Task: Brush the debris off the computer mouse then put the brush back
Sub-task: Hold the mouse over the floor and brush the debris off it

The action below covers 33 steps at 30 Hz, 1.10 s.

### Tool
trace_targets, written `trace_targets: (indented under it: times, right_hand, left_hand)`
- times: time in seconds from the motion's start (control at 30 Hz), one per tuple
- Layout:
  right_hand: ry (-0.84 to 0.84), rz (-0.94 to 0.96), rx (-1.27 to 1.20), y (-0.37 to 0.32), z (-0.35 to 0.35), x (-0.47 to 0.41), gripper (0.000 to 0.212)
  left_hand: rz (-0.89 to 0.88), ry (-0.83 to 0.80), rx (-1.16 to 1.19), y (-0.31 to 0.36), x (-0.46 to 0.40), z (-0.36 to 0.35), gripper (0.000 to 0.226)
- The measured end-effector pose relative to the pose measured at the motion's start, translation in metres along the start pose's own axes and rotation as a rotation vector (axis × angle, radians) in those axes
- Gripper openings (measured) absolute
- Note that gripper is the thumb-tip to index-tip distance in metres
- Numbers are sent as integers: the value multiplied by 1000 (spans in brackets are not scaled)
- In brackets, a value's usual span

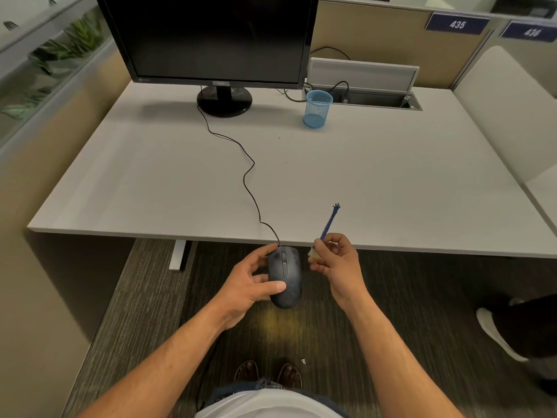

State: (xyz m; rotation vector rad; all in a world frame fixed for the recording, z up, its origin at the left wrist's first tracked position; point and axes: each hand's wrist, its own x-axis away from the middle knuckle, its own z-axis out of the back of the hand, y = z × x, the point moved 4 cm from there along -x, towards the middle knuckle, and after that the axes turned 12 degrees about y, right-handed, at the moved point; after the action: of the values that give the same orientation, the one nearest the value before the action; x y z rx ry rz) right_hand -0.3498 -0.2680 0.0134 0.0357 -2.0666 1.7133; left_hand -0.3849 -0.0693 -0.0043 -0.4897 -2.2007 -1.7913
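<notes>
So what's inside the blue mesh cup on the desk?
Nothing shows through the blue mesh cup or above its rim; it looks empty. The brush is in the right hand. The cup's very bottom is unclear.

Even, soft overhead lighting; the white desk (361,176) is bright, the carpet (144,297) below dim. Wide-angle distortion bows lines near frame edges; the corners are slightly blurred.
</notes>
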Motion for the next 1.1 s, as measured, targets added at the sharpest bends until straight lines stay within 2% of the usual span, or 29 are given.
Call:
trace_targets:
  times: [0.33,0.57,0.87,1.1]
  right_hand:
    - [115,18,154,-2,0,-12,15]
    - [123,-26,182,-1,-1,-18,17]
    - [-64,-134,172,-10,-19,-31,11]
    - [-186,-124,200,-13,-30,-30,9]
  left_hand:
    - [14,-4,-2,3,-3,1,74]
    - [34,-23,21,3,-1,1,75]
    - [43,-146,-19,11,4,-3,86]
    - [34,-139,1,12,6,-1,82]
